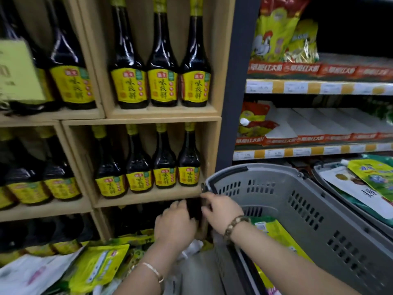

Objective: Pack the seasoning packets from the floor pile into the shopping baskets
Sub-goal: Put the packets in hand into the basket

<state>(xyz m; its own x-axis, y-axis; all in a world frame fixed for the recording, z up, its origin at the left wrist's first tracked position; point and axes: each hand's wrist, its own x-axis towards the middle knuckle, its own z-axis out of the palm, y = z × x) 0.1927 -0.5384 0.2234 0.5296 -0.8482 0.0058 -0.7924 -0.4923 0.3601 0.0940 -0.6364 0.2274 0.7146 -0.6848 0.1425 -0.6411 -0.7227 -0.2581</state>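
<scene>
Between picks at the near corner of the grey basket; no packet seen in either hand.
Left hand and right hand close together by the rim and a dark bottle on the lowest shelf, fingers bent (gripping anything or not: cannot tell); next, likely down to the floor pile to pinch one packet by an edge; nearest yellow-green packet flat, long axis slanting from lower left up toward the shelf, top end too blurred to name.
</scene>
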